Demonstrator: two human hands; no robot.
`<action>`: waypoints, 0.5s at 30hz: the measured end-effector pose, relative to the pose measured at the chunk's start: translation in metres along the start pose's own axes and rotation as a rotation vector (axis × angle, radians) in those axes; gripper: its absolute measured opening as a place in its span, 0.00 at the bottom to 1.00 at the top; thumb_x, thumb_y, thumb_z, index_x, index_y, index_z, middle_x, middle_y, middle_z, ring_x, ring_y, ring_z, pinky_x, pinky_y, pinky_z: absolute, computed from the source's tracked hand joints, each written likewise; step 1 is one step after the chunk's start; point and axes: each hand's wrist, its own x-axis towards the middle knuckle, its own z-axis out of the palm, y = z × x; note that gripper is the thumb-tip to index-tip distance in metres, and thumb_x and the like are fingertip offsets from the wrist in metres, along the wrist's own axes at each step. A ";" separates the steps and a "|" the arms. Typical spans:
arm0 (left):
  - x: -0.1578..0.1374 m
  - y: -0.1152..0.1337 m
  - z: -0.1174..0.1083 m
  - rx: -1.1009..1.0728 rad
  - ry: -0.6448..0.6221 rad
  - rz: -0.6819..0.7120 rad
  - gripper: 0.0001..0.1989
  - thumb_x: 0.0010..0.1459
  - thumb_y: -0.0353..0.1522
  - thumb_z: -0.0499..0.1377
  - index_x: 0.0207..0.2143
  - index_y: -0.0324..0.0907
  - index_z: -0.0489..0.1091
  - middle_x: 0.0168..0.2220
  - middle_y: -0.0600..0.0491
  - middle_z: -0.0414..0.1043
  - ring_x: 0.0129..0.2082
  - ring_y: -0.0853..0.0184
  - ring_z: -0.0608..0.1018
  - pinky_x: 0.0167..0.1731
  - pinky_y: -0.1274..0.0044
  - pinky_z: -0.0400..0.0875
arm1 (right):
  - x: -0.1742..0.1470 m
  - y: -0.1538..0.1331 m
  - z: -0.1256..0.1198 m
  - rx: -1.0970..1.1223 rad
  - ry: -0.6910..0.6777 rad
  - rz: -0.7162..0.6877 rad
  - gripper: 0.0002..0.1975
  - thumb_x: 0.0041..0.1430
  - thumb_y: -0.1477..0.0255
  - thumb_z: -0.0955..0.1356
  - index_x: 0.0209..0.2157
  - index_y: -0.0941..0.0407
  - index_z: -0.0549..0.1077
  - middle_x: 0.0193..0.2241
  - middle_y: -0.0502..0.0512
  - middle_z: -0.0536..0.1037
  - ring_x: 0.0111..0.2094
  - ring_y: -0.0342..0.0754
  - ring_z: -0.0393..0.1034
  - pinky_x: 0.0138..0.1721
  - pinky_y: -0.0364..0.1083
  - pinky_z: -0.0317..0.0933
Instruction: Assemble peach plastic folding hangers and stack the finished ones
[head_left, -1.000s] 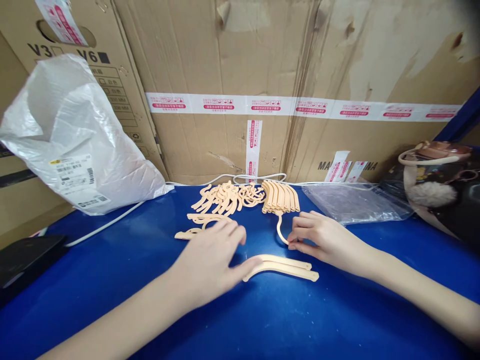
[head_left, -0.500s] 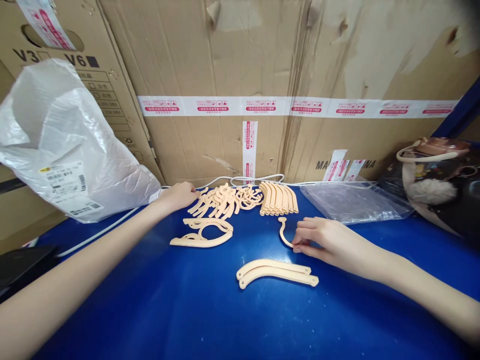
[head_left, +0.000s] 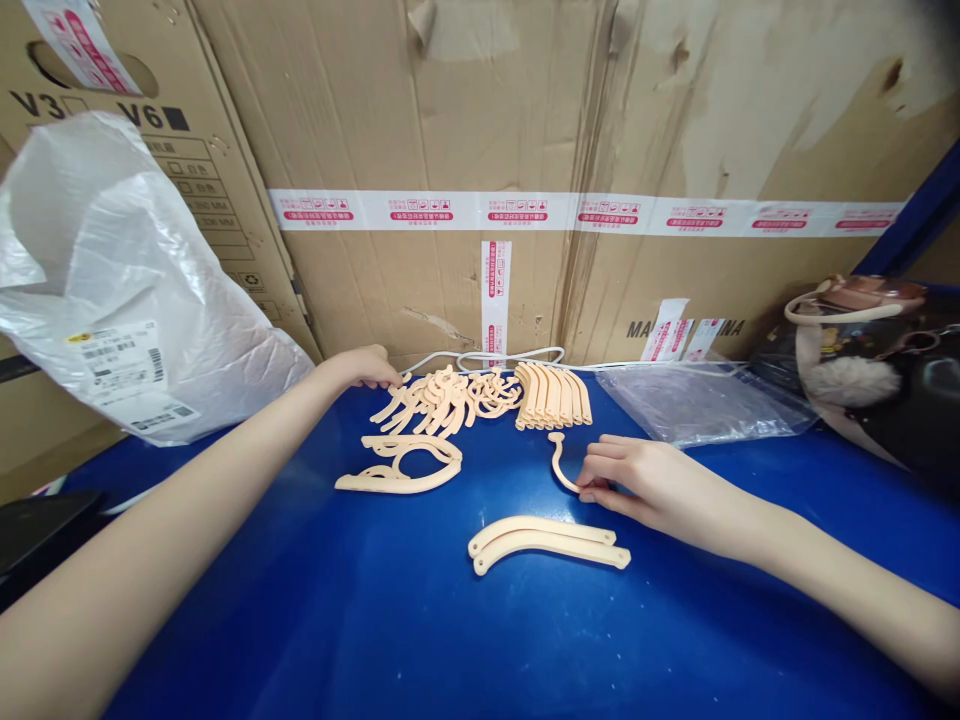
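Observation:
Between the thumb and fingers of my right hand (head_left: 630,485) is a thin, cream curved hook (head_left: 557,462), its rounded end pointing away from me. My left hand (head_left: 373,367) reaches the left edge of a loose pile of small curved plastic pieces (head_left: 442,395); its fingers are bent together, and what is in them is hidden. In front of that pile lies a folded cream plastic hanger (head_left: 401,485). Two curved hanger arms (head_left: 551,545) rest side by side nearer to me. A neat stack of similar arms (head_left: 553,395) stands right of the pile.
Large cardboard boxes (head_left: 420,290) stand behind the blue table (head_left: 420,620). A white plastic bag (head_left: 142,300) leans at the left. Clear plastic bag (head_left: 705,400) and a dark bag with a pompom (head_left: 855,382) are at the right. A white cable (head_left: 517,355) runs along the back.
My left hand has moved slightly right, onto the edge of the loose pile, and its fingers now point down. My right hand keeps hold of the hook. The whole view has shifted slightly.

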 end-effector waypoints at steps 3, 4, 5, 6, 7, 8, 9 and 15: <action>0.001 0.000 -0.002 -0.034 -0.020 -0.008 0.16 0.61 0.36 0.57 0.50 0.38 0.66 0.49 0.47 0.68 0.44 0.61 0.74 0.41 0.65 0.72 | -0.001 0.000 -0.001 -0.009 -0.004 -0.008 0.10 0.65 0.69 0.60 0.32 0.55 0.69 0.29 0.51 0.71 0.31 0.45 0.66 0.32 0.44 0.58; 0.002 -0.001 -0.001 -0.049 -0.022 -0.012 0.16 0.61 0.36 0.57 0.50 0.38 0.66 0.49 0.47 0.68 0.44 0.61 0.74 0.41 0.65 0.72 | -0.001 0.000 -0.001 -0.013 -0.006 -0.008 0.10 0.66 0.69 0.60 0.32 0.55 0.69 0.29 0.51 0.71 0.31 0.45 0.66 0.32 0.44 0.58; 0.003 -0.002 -0.001 -0.066 -0.022 -0.016 0.16 0.61 0.36 0.57 0.50 0.38 0.66 0.49 0.47 0.68 0.44 0.61 0.74 0.41 0.65 0.72 | -0.001 0.001 -0.001 -0.017 -0.009 -0.008 0.10 0.66 0.69 0.60 0.32 0.55 0.69 0.29 0.51 0.71 0.31 0.45 0.66 0.32 0.44 0.58; 0.003 -0.003 0.001 -0.085 -0.019 -0.022 0.16 0.61 0.35 0.57 0.50 0.39 0.66 0.49 0.47 0.68 0.44 0.61 0.74 0.41 0.66 0.72 | -0.001 0.001 -0.001 -0.022 -0.010 -0.007 0.10 0.66 0.69 0.60 0.32 0.55 0.69 0.29 0.51 0.71 0.31 0.45 0.66 0.32 0.44 0.58; 0.004 -0.004 0.002 -0.105 -0.015 -0.026 0.16 0.61 0.35 0.57 0.50 0.39 0.66 0.49 0.47 0.68 0.44 0.61 0.74 0.41 0.66 0.72 | -0.001 0.001 -0.001 -0.026 -0.011 -0.007 0.10 0.66 0.69 0.60 0.33 0.55 0.69 0.29 0.51 0.71 0.31 0.45 0.66 0.32 0.44 0.58; 0.005 -0.005 0.004 -0.126 -0.010 -0.030 0.16 0.61 0.35 0.57 0.50 0.39 0.66 0.49 0.47 0.68 0.44 0.61 0.74 0.41 0.66 0.72 | -0.001 0.001 -0.001 -0.029 -0.010 -0.008 0.10 0.66 0.69 0.60 0.33 0.55 0.69 0.29 0.51 0.71 0.31 0.45 0.66 0.32 0.44 0.58; 0.005 -0.006 0.005 -0.149 -0.005 -0.032 0.16 0.61 0.35 0.57 0.50 0.39 0.66 0.49 0.47 0.68 0.44 0.61 0.74 0.41 0.65 0.72 | -0.001 0.001 -0.001 -0.029 -0.009 -0.010 0.10 0.66 0.69 0.60 0.33 0.55 0.69 0.29 0.51 0.71 0.31 0.45 0.66 0.32 0.44 0.58; 0.004 -0.012 0.005 -0.343 0.061 0.003 0.13 0.62 0.35 0.57 0.46 0.37 0.68 0.44 0.48 0.71 0.39 0.65 0.76 0.38 0.69 0.73 | -0.001 0.001 0.000 -0.012 0.001 -0.009 0.08 0.65 0.71 0.61 0.33 0.55 0.69 0.30 0.51 0.72 0.31 0.45 0.67 0.32 0.43 0.58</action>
